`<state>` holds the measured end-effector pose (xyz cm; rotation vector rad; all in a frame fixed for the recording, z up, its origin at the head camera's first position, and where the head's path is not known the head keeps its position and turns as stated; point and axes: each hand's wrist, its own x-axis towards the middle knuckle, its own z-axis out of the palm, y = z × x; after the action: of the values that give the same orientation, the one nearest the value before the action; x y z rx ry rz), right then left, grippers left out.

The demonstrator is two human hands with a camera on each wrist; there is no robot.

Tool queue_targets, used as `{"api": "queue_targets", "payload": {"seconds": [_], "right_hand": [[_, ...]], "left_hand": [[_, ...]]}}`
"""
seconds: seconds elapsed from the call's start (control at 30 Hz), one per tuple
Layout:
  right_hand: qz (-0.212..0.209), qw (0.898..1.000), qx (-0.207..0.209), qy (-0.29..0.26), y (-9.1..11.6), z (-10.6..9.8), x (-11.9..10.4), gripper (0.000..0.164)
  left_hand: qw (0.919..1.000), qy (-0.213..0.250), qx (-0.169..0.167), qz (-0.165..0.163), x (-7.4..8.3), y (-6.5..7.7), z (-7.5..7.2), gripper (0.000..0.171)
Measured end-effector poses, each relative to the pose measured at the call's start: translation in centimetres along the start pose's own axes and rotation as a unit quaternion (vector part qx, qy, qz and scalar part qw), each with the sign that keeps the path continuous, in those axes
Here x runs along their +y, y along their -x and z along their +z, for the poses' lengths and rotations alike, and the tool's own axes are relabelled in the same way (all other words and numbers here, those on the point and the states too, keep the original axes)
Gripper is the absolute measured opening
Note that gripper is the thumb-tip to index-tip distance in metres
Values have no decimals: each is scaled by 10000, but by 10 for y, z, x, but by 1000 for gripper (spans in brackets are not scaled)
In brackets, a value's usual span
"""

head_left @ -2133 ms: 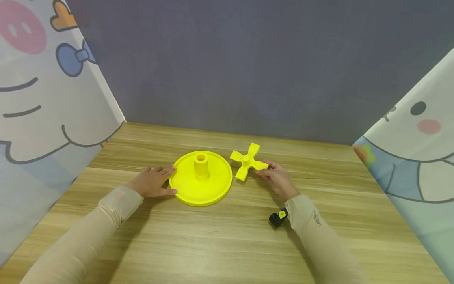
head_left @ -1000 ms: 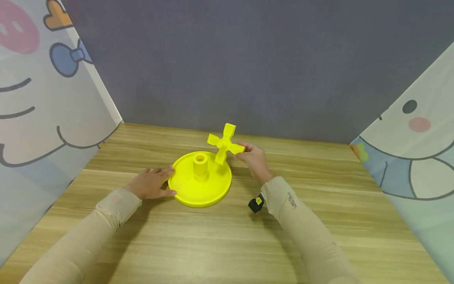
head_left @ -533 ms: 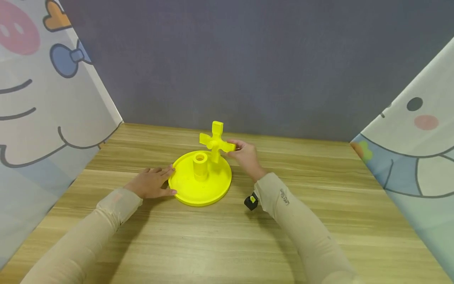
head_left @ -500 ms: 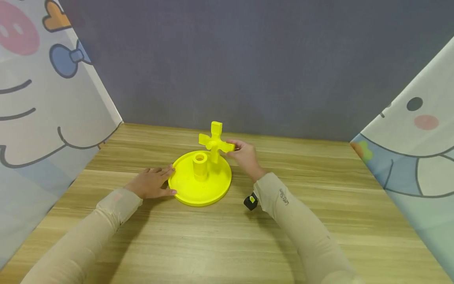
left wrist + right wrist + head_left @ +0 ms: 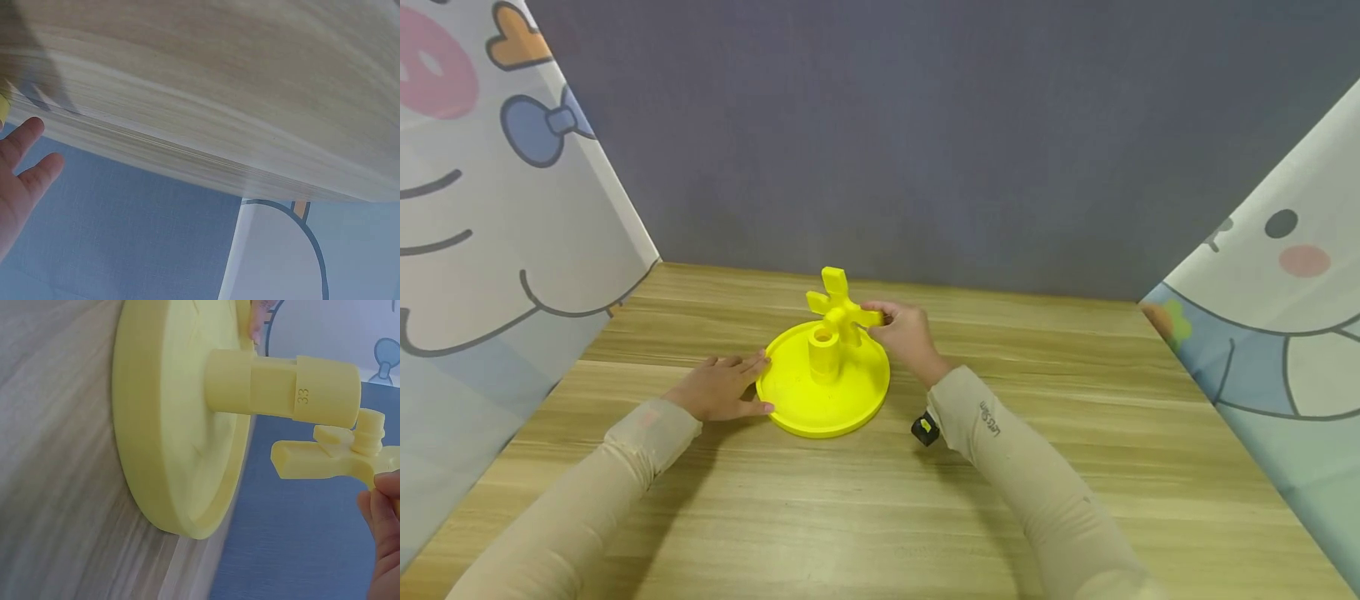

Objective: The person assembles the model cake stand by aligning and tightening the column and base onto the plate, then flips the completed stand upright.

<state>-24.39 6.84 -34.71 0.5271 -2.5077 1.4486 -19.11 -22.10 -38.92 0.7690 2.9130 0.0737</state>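
Note:
A round yellow tray-like base (image 5: 797,408) lies on the table, with a hollow hexagonal post (image 5: 824,357) standing at its middle. My left hand (image 5: 718,388) rests at the base's left rim, fingers straight and spread, thumb at the front edge. By the end of one arm, my right hand (image 5: 908,337) pinches a yellow four-armed cross piece (image 5: 842,312) between thumb and fingers. The cross is tilted, just behind and right of the post's top. In the right wrist view, its short round peg (image 5: 369,430) sits close beside the post's open end, which bears the marking "33".
A wood-grain table (image 5: 820,517) spreads under both arms. Behind it stands a dark grey-blue panel (image 5: 880,150). Cartoon-printed panels (image 5: 550,233) flank the table on both sides. A black wrist camera (image 5: 926,428) hangs below my right cuff.
My right hand has lifted the cross piece from the right of the base and carried it left, tilting it, to beside the post's top. The left hand has stayed at the rim.

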Motion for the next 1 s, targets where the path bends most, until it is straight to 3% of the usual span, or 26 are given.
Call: {"api": "queue_targets", "payload": {"seconds": [0.23, 0.37, 0.63, 1.0], "right_hand": [[-448, 9984, -179, 294, 1, 3, 0, 32], [-992, 9934, -87, 570, 3, 3, 0, 31], [-1916, 9733, -290, 1234, 6, 2, -3, 31], [-2958, 9435, -129, 1486, 6, 5, 2, 28]], "left_hand": [[10000, -20, 4, 3, 0, 0, -1, 85], [10000, -45, 18, 16, 1, 0, -2, 85], [10000, -27, -48, 5, 1, 1, -4, 86], [10000, -66, -24, 2, -1, 0, 0, 86]]}}
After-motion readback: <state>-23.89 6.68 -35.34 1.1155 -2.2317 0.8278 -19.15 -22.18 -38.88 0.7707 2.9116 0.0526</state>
